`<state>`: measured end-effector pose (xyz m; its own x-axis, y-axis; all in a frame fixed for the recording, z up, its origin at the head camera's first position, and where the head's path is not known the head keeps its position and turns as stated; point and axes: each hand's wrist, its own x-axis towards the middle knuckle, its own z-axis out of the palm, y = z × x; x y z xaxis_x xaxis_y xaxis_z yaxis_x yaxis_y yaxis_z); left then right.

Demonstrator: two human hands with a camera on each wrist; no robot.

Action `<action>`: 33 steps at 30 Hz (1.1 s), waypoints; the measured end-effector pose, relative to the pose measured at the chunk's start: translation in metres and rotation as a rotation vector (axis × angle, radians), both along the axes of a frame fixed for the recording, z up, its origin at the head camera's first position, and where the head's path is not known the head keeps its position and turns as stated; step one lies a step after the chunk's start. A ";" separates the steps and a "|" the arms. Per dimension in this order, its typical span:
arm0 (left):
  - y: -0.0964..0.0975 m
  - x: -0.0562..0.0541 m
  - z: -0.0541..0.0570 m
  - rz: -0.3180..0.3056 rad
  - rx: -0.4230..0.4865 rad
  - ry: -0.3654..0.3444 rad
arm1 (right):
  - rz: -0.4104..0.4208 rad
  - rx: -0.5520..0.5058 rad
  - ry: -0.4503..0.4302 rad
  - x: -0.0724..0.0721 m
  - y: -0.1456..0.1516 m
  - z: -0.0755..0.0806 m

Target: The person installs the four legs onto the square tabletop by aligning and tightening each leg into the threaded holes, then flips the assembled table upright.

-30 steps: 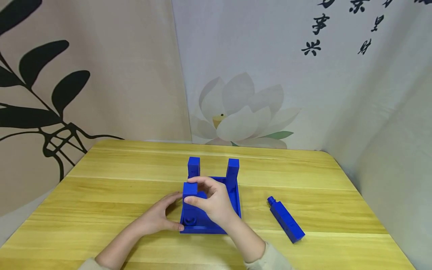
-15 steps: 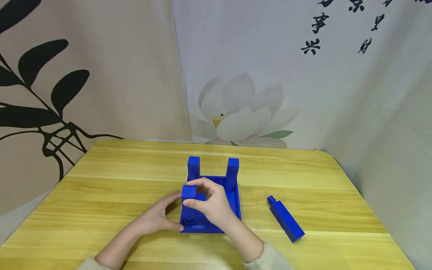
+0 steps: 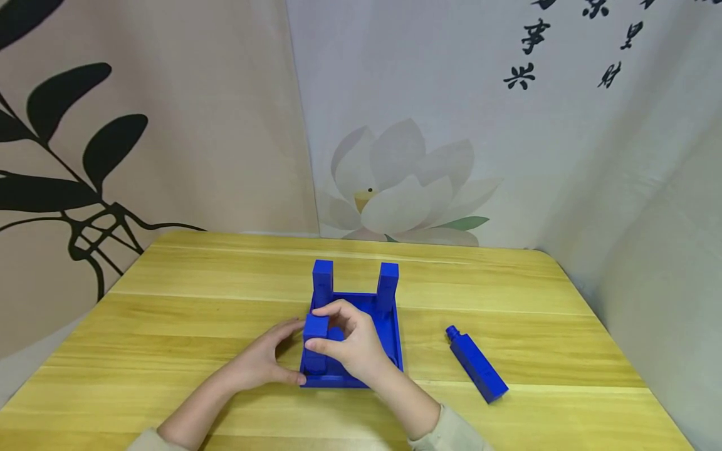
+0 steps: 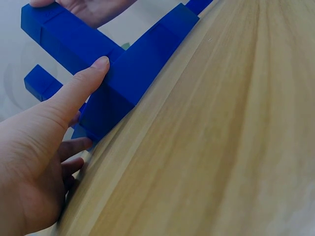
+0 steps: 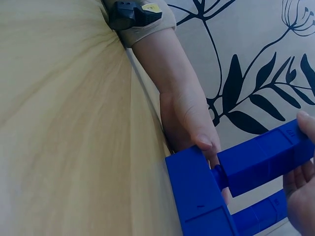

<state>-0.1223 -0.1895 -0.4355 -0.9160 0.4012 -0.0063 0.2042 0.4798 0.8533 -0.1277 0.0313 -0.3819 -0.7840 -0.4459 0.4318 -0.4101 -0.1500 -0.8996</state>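
Note:
A blue square tray-like base (image 3: 338, 381) lies on the wooden table, with two blue posts standing at its back left (image 3: 323, 282) and back right corners. My right hand (image 3: 356, 344) pinches the top of another blue square post (image 3: 316, 327) between thumb and fingers, holding it upright over the front left corner. In the right wrist view, a narrow round neck (image 5: 220, 176) shows between that post and the base. My left hand (image 3: 256, 362) holds the base's left side, its thumb (image 4: 81, 88) at the front corner and its fingers along the outer wall.
A loose blue post (image 3: 479, 368) with a ridged, narrower end lies on the table (image 3: 564, 351) to the right of the base. Behind the table hangs a printed cloth (image 3: 423, 75) with a lotus, leaves and characters.
The post in my right hand has come down slightly at the front left corner, covering the round socket visible there earlier. My left hand stays at the base's side.

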 end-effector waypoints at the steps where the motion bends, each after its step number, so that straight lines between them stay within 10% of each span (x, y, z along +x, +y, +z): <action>1: 0.000 0.000 0.000 -0.002 0.001 0.001 | -0.001 0.001 0.000 0.000 0.000 -0.001; 33: -0.002 -0.001 0.000 -0.031 0.043 0.044 | 0.187 -0.006 0.081 -0.006 0.006 -0.004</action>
